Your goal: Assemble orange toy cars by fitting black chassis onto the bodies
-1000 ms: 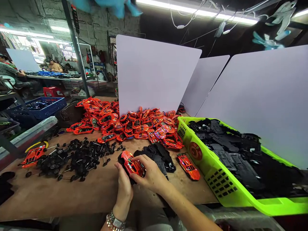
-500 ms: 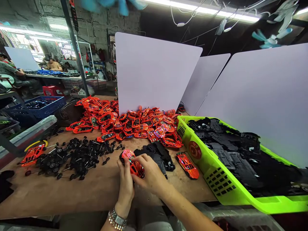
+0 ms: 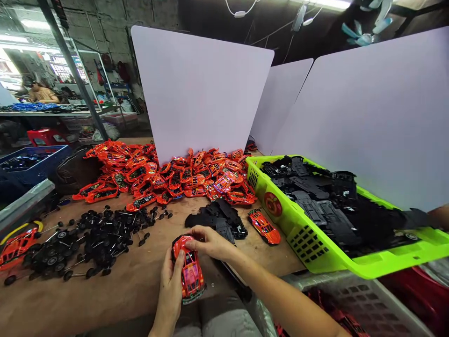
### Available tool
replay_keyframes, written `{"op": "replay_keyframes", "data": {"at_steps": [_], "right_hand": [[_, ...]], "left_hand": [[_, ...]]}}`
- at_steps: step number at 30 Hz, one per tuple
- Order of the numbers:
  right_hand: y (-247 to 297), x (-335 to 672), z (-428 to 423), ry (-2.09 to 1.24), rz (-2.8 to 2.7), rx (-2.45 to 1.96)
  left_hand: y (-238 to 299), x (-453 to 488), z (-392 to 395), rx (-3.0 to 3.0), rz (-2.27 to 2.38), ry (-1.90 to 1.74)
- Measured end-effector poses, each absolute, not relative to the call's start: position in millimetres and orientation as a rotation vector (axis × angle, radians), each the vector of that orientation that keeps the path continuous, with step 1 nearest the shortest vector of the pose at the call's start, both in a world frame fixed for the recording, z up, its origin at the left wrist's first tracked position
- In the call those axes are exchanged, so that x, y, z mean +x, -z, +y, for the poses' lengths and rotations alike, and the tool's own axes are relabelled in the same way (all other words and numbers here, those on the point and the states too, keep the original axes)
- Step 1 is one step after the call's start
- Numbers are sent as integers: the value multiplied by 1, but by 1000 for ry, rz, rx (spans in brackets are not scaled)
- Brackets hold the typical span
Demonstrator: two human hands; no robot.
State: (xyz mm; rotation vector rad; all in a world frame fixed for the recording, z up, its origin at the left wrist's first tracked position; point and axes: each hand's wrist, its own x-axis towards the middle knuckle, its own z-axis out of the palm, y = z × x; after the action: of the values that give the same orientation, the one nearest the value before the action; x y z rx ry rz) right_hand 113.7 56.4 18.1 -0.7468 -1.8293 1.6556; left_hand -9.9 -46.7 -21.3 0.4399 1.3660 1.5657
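Both my hands hold one red toy car (image 3: 191, 275) just above the near edge of the brown table (image 3: 115, 285). My left hand (image 3: 170, 286) grips its left side, thumb on the roof. My right hand (image 3: 210, 243) pinches the car's front end, fingers closed on it. A small heap of black chassis parts (image 3: 217, 220) lies right behind my hands. To the left spreads a pile of black wheels on axles (image 3: 87, 236). One finished red car (image 3: 264, 227) sits alone to the right.
A big heap of red car bodies (image 3: 168, 173) lies against white divider boards (image 3: 199, 93). A lime-green basket (image 3: 315, 248) of black chassis parts stands at the right. A blue crate (image 3: 33, 164) and another red car (image 3: 16, 243) are at the left. A person sits at a far bench.
My hands have drawn the red car nearer to me and turned it lengthwise, nose pointing away. The view has shifted right and down.
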Motion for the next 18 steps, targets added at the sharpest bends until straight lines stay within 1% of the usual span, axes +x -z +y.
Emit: {"op": "replay_keyframes", "data": {"at_steps": [2,5,9,13,18], "right_hand": [[-11,116,53,-1828,-1705,-689],[-7,121,40,-1890,-1590,-653],[-3,127,24,-1850,-1450,-587],[8,129,9,-1768,-1337,-655],[31,126,-5,-1812,-943,-721]], "left_hand": [[20,-10,-53,520,1361,-1535],[14,-9,-60,646,1347,-1505],[5,-10,-65,746,1481,-1488],[2,-14,-64,949,1541,-1387],[5,-31,-68,1290,1593,-1195]]}}
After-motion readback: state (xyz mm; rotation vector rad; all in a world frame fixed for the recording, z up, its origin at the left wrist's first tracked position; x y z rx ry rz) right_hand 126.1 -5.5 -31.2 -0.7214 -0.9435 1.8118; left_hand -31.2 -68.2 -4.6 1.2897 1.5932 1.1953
